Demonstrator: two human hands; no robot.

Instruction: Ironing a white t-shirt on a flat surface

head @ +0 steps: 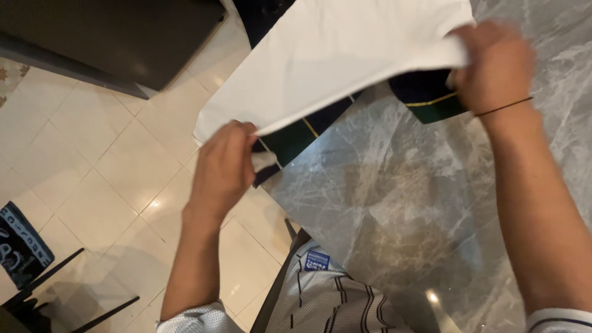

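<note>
A white cloth (333, 55) is stretched between both my hands above the grey marble table (401, 197). My left hand (225, 166) pinches its lower corner near the table's left edge. My right hand (496, 65) grips the opposite corner at the upper right; it is blurred. Under the white cloth lies a dark navy and green garment (425, 92) with thin yellow stripes, partly hidden, with another part of it (296, 135) showing near my left hand.
Cream floor tiles (92, 172) spread to the left. A dark piece of furniture (111, 37) stands at the top left. A dark patterned mat (21, 243) and black chair legs (55, 290) sit at the lower left. A chair back (280, 271) is against my striped shirt.
</note>
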